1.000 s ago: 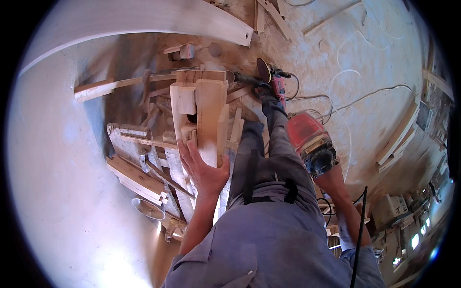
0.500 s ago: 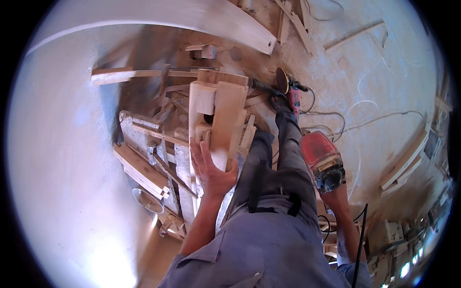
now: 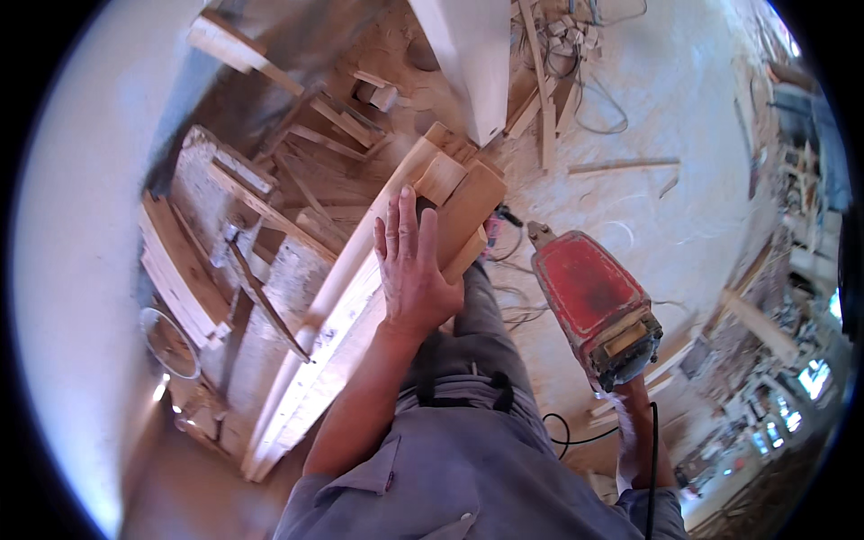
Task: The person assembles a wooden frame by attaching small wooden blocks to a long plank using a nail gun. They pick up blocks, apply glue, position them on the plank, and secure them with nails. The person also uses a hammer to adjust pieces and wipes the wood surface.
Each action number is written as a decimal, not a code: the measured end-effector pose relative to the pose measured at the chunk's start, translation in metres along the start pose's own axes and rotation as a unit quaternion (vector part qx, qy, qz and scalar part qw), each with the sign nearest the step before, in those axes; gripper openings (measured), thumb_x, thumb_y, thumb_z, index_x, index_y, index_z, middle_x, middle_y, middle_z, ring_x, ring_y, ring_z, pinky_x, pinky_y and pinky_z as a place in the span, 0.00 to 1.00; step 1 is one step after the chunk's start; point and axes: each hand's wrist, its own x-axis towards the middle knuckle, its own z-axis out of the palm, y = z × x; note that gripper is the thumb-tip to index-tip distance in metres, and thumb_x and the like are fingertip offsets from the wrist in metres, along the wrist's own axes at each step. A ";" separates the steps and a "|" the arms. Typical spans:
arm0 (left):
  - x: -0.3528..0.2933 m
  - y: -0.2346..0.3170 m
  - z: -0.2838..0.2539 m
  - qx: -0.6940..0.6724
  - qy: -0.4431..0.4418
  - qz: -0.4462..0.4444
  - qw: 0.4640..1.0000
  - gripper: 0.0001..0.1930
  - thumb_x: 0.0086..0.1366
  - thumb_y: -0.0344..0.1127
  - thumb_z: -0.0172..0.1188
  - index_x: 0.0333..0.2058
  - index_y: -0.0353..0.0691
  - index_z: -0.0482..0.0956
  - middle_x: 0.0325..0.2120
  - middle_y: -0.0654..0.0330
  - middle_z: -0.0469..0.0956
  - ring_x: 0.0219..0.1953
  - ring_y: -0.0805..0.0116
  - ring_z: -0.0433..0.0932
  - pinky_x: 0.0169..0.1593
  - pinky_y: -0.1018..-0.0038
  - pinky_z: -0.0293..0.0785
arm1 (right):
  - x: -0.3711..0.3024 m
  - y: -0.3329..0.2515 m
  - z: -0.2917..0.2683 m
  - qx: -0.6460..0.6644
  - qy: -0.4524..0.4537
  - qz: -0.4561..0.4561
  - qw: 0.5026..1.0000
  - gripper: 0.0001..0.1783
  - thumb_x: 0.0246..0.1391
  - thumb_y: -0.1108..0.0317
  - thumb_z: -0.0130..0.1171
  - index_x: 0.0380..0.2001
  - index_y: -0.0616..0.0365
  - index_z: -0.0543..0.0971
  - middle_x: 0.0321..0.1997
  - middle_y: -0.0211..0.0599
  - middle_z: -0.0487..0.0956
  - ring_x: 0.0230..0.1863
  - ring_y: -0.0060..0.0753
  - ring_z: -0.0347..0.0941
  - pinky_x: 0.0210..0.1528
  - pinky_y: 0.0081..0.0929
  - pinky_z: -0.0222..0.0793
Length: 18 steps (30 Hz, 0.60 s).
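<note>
My left hand point(image 3: 416, 261) lies with fingers stretched out on a long pale wooden beam point(image 3: 360, 247), which runs diagonally from lower left to upper centre. Beyond my fingertips a small wood block point(image 3: 440, 178) sits between the beam and a wider board point(image 3: 477, 202). Off to the right, my right hand point(image 3: 628, 392) holds a red corded power tool point(image 3: 591, 288) with a worn casing and a metal tip pointing forward. The tool's body hides most of that hand's fingers. It is held apart from the wood.
A hammer point(image 3: 256, 292) rests on a whitish, dusty bench point(image 3: 200, 166) at the left, near stacked wood pieces point(image 3: 183, 270) and a round metal bowl point(image 3: 171, 344). A white panel point(image 3: 472, 63) projects from the top. Wood strips point(image 3: 543, 90) and cables point(image 3: 603, 108) lie on the floor.
The view has turned, so the beam now slants. My left hand has moved forward along the wood toward the block. My right hand has brought the red power tool forward.
</note>
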 end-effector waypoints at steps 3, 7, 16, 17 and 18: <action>-0.002 -0.005 0.000 -0.029 0.009 -0.016 0.999 0.48 0.43 0.29 0.68 0.66 0.37 0.58 0.73 0.43 0.51 0.75 0.39 0.47 0.74 0.43 0.40 | 0.016 -0.015 -0.013 0.045 -0.024 0.013 0.999 0.26 0.42 0.70 0.75 0.47 0.58 0.78 0.42 0.35 0.83 0.44 0.31 0.79 0.45 0.31 0.76; -0.006 -0.010 -0.003 -0.073 0.016 -0.031 0.997 0.46 0.42 0.26 0.65 0.64 0.36 0.61 0.73 0.45 0.54 0.75 0.42 0.49 0.74 0.44 0.40 | 0.045 0.002 -0.045 0.672 -0.016 0.464 0.577 0.26 0.44 0.69 0.75 0.48 0.58 0.78 0.45 0.35 0.82 0.46 0.31 0.78 0.47 0.32 0.76; -0.008 -0.015 -0.009 -0.107 0.000 -0.046 0.993 0.40 0.43 0.26 0.61 0.60 0.31 0.67 0.72 0.47 0.56 0.76 0.48 0.50 0.76 0.49 0.40 | 0.057 -0.120 0.001 -0.199 -0.115 -0.131 0.964 0.30 0.45 0.67 0.75 0.52 0.59 0.77 0.49 0.39 0.81 0.49 0.35 0.77 0.51 0.36 0.74; -0.010 -0.016 -0.010 -0.106 -0.013 -0.048 0.993 0.40 0.43 0.27 0.61 0.61 0.31 0.66 0.72 0.47 0.56 0.76 0.48 0.50 0.76 0.50 0.40 | 0.058 -0.129 -0.001 -0.274 -0.121 -0.141 0.944 0.30 0.46 0.67 0.75 0.53 0.60 0.77 0.49 0.40 0.80 0.50 0.37 0.77 0.52 0.37 0.74; -0.011 -0.016 -0.009 -0.109 -0.009 -0.048 0.993 0.40 0.43 0.27 0.62 0.61 0.31 0.66 0.72 0.47 0.56 0.76 0.48 0.50 0.76 0.50 0.40 | 0.057 -0.132 -0.002 -0.319 -0.118 -0.142 0.930 0.24 0.50 0.66 0.71 0.50 0.59 0.77 0.44 0.37 0.79 0.44 0.34 0.74 0.47 0.36 0.71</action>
